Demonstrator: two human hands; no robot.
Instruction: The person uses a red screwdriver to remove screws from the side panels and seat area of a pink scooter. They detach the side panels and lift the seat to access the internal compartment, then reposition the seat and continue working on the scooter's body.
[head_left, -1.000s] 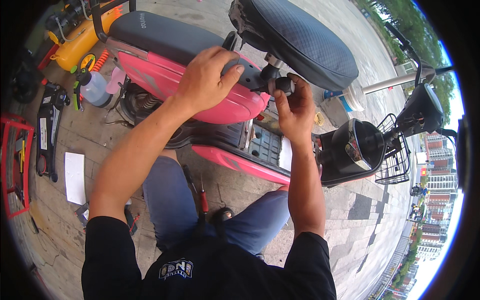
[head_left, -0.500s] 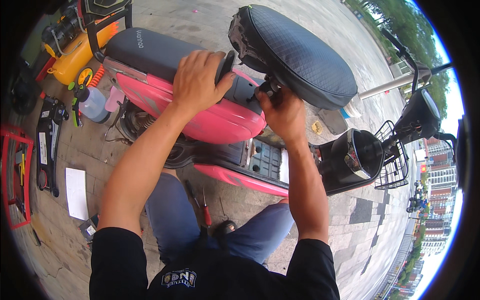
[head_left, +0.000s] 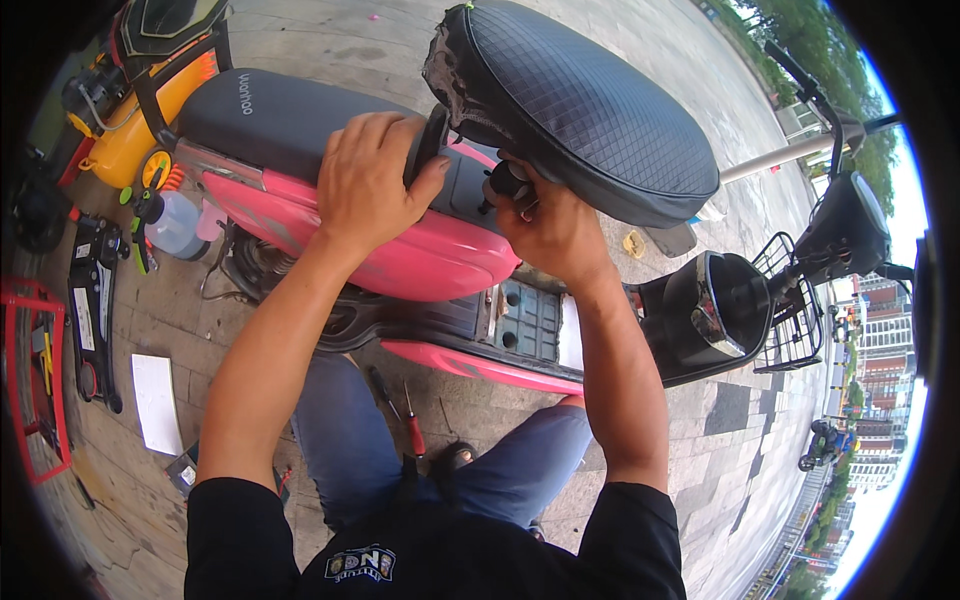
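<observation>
A pink electric scooter (head_left: 400,250) stands crosswise in front of me. Its front saddle (head_left: 600,110), black and quilted with a torn rear edge, sits above the pink body. Beneath the saddle, my right hand (head_left: 560,225) is closed around a black rounded part (head_left: 508,180); the fingers' far side is hidden. My left hand (head_left: 370,185) grips an upright black curved piece (head_left: 430,145) behind the saddle, thumb on one side and fingers on the other. The long grey rear seat (head_left: 270,105) lies left of that hand.
An open footboard compartment (head_left: 530,325) shows below my right wrist. A red-handled screwdriver (head_left: 415,435) lies between my legs. On the left are a floor jack (head_left: 95,310), a red tool rack (head_left: 40,380), a spray bottle (head_left: 175,225) and a yellow air compressor (head_left: 110,155).
The scooter's rear and saddle sit slightly further left in view, and the saddle looks larger. More of the black rounded part shows by my right hand. Both hands keep their holds.
</observation>
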